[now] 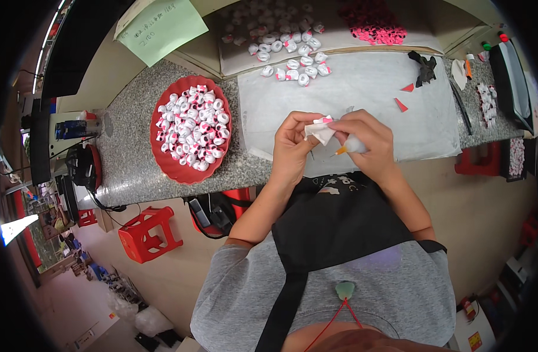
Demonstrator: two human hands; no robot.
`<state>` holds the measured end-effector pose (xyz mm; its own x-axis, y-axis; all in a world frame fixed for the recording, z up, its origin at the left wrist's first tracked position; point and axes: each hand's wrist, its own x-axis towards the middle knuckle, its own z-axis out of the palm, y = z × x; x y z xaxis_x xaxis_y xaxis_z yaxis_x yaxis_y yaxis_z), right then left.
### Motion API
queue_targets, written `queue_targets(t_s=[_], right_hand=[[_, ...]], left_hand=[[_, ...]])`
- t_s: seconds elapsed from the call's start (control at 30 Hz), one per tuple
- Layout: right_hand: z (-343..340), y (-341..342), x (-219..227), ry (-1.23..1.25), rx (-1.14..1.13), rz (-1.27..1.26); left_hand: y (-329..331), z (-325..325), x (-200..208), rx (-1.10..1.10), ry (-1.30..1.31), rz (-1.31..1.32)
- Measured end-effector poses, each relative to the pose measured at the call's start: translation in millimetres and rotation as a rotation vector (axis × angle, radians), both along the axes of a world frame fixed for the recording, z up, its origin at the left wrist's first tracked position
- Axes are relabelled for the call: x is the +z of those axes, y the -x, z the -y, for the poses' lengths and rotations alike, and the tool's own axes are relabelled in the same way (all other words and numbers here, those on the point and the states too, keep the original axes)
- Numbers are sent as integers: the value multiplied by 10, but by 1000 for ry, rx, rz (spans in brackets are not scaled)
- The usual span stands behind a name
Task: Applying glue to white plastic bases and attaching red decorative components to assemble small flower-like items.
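Above the near edge of the white sheet (257, 126), my left hand (289, 146) pinches a small white piece with a pink patch (320, 132). My right hand (368, 138) meets it from the other side, thumb and forefinger touching the piece's edge. Tucked in that same hand is a small translucent squeeze bottle (355, 144) with an orange, needle-like tip pointing down to the left. Its contents cannot be made out. Part of the white piece is hidden behind my fingers.
A red scalloped bowl (155, 144) of small white-and-pink pieces stands at left. More white pieces (304, 61) and a pink heap (381, 30) lie at the back. Red scraps (401, 105) and a crumpled black cloth (424, 69) lie right. A red stool (141, 239) stands below.
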<state>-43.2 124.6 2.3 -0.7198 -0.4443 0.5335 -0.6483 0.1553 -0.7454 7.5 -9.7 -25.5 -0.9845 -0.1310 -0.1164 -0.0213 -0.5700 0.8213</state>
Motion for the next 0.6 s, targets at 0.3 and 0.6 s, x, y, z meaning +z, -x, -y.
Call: queue_targets(t_s=[0.3,0.6], right_hand=[[-280,61,19,-94,-80,239],[-142,-83,37,27,41,518]], left_hand=[[-42,34,107,21,-27,-32],[-7,-58,148,-111,-193,23]])
